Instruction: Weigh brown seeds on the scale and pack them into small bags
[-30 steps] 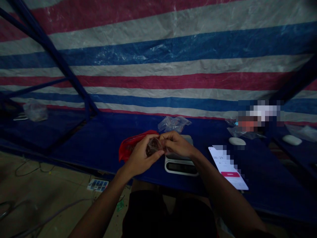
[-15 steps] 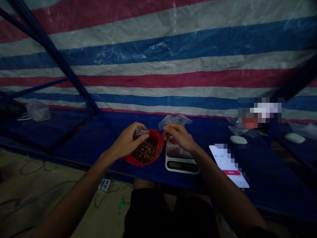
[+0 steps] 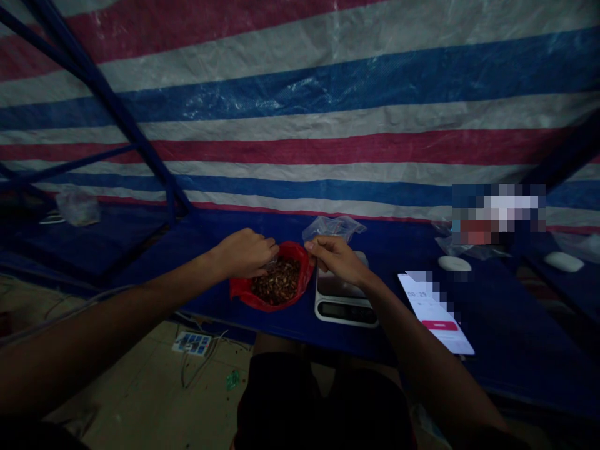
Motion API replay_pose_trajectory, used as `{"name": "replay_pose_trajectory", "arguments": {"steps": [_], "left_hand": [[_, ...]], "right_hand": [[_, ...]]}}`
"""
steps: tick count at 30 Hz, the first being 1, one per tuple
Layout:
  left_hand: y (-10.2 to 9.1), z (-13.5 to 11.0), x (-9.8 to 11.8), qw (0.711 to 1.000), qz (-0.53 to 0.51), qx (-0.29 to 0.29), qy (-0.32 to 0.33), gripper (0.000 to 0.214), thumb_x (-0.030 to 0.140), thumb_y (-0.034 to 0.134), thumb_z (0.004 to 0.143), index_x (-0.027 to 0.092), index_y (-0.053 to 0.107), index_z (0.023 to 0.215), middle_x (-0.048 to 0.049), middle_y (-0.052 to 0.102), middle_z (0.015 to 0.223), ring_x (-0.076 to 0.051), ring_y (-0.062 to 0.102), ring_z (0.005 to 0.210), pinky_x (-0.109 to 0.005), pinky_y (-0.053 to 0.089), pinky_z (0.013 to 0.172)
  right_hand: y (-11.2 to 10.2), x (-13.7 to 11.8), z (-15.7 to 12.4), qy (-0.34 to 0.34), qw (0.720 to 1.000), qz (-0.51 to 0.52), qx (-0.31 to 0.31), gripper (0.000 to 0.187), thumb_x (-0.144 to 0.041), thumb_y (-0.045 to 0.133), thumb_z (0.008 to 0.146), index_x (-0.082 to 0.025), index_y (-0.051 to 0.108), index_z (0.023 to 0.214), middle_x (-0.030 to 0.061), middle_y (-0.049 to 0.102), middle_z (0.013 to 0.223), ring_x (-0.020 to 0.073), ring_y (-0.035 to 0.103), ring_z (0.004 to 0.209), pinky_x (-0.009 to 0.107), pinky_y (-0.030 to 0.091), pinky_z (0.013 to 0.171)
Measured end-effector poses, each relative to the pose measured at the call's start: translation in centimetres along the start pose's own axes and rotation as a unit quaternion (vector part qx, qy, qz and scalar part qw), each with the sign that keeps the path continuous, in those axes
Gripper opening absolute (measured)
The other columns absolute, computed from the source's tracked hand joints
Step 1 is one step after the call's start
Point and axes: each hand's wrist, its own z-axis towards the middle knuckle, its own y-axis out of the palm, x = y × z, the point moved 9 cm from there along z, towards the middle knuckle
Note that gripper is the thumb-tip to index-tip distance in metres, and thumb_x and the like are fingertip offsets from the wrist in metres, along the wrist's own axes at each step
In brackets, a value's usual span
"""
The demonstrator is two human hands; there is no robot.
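My left hand (image 3: pixel 246 252) is closed, knuckles up, over the left side of a red plastic bag (image 3: pixel 241 292). A bit of clear plastic bag (image 3: pixel 270 266) shows under its fingers; the rest is hidden by the hand. Inside the open red bag lie many small brown pieces (image 3: pixel 280 284), like seeds or nuts. My right hand (image 3: pixel 336 256) is pinched, thumb against fingers, at the red bag's right rim and above the scale. What it pinches, if anything, is too small to tell. The white kitchen scale (image 3: pixel 347 314) has a metal plate partly covered by this hand.
Clear plastic bags (image 3: pixel 330 227) lie behind the scale. A phone (image 3: pixel 434 312) with a running timer lies to the right, near a white rounded object (image 3: pixel 454 264). A striped tarp (image 3: pixel 300 119) hangs behind the blue table (image 3: pixel 281 331). A power strip (image 3: pixel 192 344) is on the floor.
My left hand has turned knuckles up, and the clear bag it held upright is now mostly hidden beneath it. My right hand has closed into a tighter pinch at nearly the same spot.
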Motion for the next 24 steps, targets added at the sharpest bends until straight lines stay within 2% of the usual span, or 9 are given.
{"name": "replay_pose_trajectory", "arguments": {"steps": [3,5,8,11,15,18,24], "left_hand": [[-0.5,0.2,0.4,1.000,0.019,0.006,0.020,0.032,0.037,0.076,0.083,0.015,0.070,0.106,-0.0128,0.076,0.100,-0.028,0.073,0.085,-0.036,0.048,0.067],[-0.7,0.2,0.6,0.999,0.019,0.008,0.031,0.028,0.035,0.077,0.082,0.016,0.072,0.103,-0.0117,0.077,0.097,-0.027,0.073,0.084,-0.035,0.047,0.067],[-0.6,0.3,0.6,0.999,0.023,-0.007,0.037,0.021,0.034,0.079,0.082,0.019,0.074,0.096,-0.0093,0.078,0.093,-0.025,0.073,0.084,-0.034,0.047,0.068],[-0.3,0.4,0.6,0.998,0.035,-0.026,0.039,0.021,0.036,0.081,0.081,0.020,0.075,0.095,-0.0087,0.079,0.093,-0.025,0.073,0.084,-0.033,0.047,0.068],[-0.7,0.5,0.6,0.999,0.031,-0.011,0.040,0.022,0.034,0.077,0.083,0.018,0.075,0.098,-0.0098,0.079,0.094,-0.024,0.072,0.083,-0.034,0.047,0.070],[-0.6,0.6,0.6,0.999,0.026,-0.023,0.040,0.020,0.033,0.077,0.083,0.019,0.076,0.096,-0.0095,0.079,0.092,-0.023,0.072,0.085,-0.033,0.048,0.073],[-0.7,0.7,0.6,0.999,0.015,-0.021,0.040,0.021,0.034,0.078,0.081,0.021,0.076,0.097,-0.0088,0.078,0.095,-0.025,0.072,0.086,-0.035,0.048,0.073]], "right_hand": [[0.0,-0.9,-0.4,-0.050,0.987,-0.153,0.005,0.027,-0.040,0.056,0.097,-0.018,0.064,0.083,0.0012,0.063,0.074,0.0151,0.054,0.067,0.031,0.041,0.066],[0.9,-2.1,-0.9,-0.113,0.951,-0.286,-0.021,0.013,-0.021,0.057,0.090,-0.018,0.069,0.093,0.0046,0.068,0.087,0.0186,0.057,0.079,0.034,0.042,0.076],[2.9,-3.3,-2.0,-0.200,0.888,-0.407,-0.081,0.025,-0.009,0.057,0.079,-0.017,0.072,0.097,0.0082,0.070,0.099,0.0228,0.055,0.094,0.039,0.040,0.088],[3.9,-3.2,-2.6,-0.212,0.859,-0.454,-0.104,0.024,-0.012,0.062,0.078,-0.016,0.073,0.098,0.0093,0.071,0.098,0.0257,0.052,0.099,0.040,0.038,0.089],[4.3,-2.6,-2.6,-0.198,0.837,-0.499,-0.109,0.023,-0.014,0.066,0.079,-0.018,0.076,0.100,0.0093,0.073,0.101,0.0276,0.050,0.102,0.040,0.034,0.087],[4.1,-2.3,-2.3,-0.176,0.822,-0.530,-0.111,0.019,-0.010,0.061,0.082,-0.019,0.077,0.090,0.0084,0.074,0.098,0.0259,0.050,0.097,0.040,0.032,0.084],[3.7,-2.9,-2.2,-0.179,0.830,-0.521,-0.092,0.013,-0.018,0.061,0.084,-0.019,0.072,0.077,0.0076,0.071,0.082,0.0244,0.049,0.087,0.039,0.030,0.078]]}}
